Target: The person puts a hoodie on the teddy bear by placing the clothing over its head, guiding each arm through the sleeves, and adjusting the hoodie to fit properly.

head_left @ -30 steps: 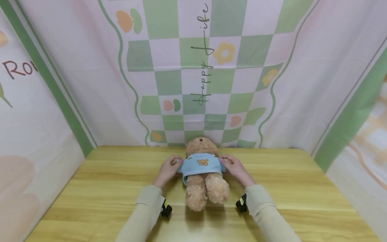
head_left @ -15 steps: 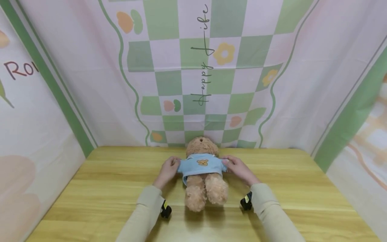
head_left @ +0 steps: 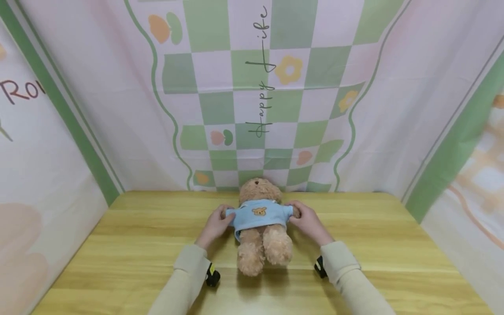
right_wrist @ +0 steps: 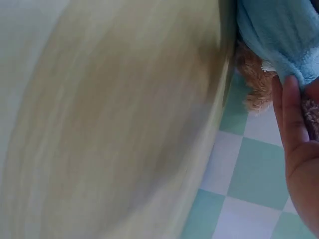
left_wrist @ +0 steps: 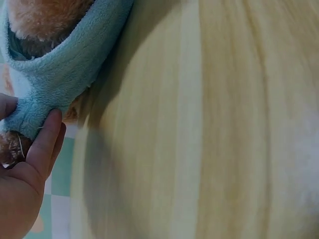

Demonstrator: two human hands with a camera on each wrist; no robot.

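Observation:
A brown teddy bear (head_left: 277, 245) lies on its back on the wooden table, head toward the checkered cloth and legs toward me. It wears a light blue shirt (head_left: 260, 218) with a small animal face on the chest. My left hand (head_left: 215, 224) pinches the shirt's sleeve on the left side between thumb and fingers; in the left wrist view a brown paw (left_wrist: 14, 148) pokes out of the cuff. On the other side my right hand (head_left: 309, 221) pinches the opposite sleeve (right_wrist: 296, 67), with the bear's paw (right_wrist: 311, 117) beside the fingers.
The wooden table (head_left: 354, 245) reaches back to a hanging cloth (head_left: 252, 109) with green checks and flowers. More printed cloth (head_left: 47, 175) hangs at the left and right sides. A small black camera (head_left: 213, 275) is strapped at each wrist.
Both hands have shifted their hold on the sleeves, and the bear's paws now show at the cuffs. The sleeves look more spread to the sides. The head view has shifted slightly.

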